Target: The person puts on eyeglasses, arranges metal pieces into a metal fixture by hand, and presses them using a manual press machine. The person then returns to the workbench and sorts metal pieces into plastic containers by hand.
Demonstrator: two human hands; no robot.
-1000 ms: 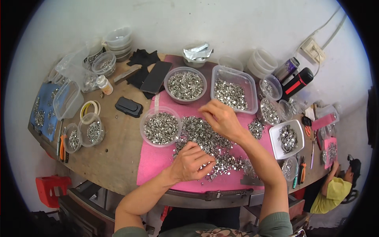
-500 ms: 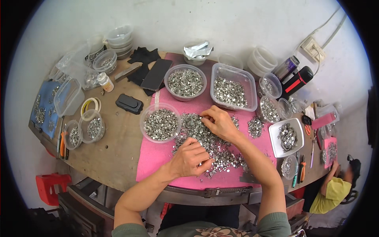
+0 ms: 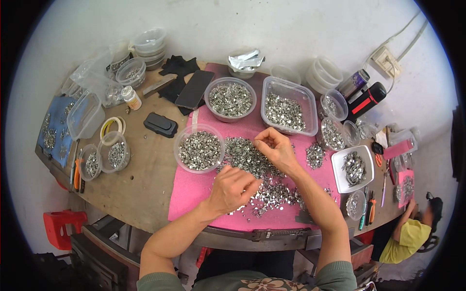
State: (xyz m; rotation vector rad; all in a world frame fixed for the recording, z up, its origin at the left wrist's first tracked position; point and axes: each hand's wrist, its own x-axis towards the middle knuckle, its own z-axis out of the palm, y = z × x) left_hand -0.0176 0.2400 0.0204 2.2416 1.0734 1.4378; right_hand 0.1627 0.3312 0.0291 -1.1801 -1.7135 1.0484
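My left hand [image 3: 232,190] hovers with curled fingers over the near left part of a heap of small shiny metal pieces [image 3: 247,160]. Whatever its fingers hold is hidden. Thumb and forefinger of my right hand [image 3: 275,151] are pinched together above the heap's right side; anything between them is too small to make out. The heap lies spread on a pink mat [image 3: 187,196]. Left of it stands a round clear tub [image 3: 199,171] full of similar pieces. Behind are another full round tub [image 3: 230,118] and a rectangular clear tub [image 3: 290,131].
A white dish [image 3: 337,175] of metal pieces stands at right, near orange-handled pliers [image 3: 372,208]. On the left are a black case [image 3: 160,125], a phone-like slab [image 3: 194,90], a small bottle [image 3: 131,98] and clear tubs. A person in yellow [image 3: 407,237] works far right.
My right hand has lifted off the heap and shifted slightly right, fingers pinched. My left hand has turned a little, its fingers curled more closely. The view has shifted slightly.
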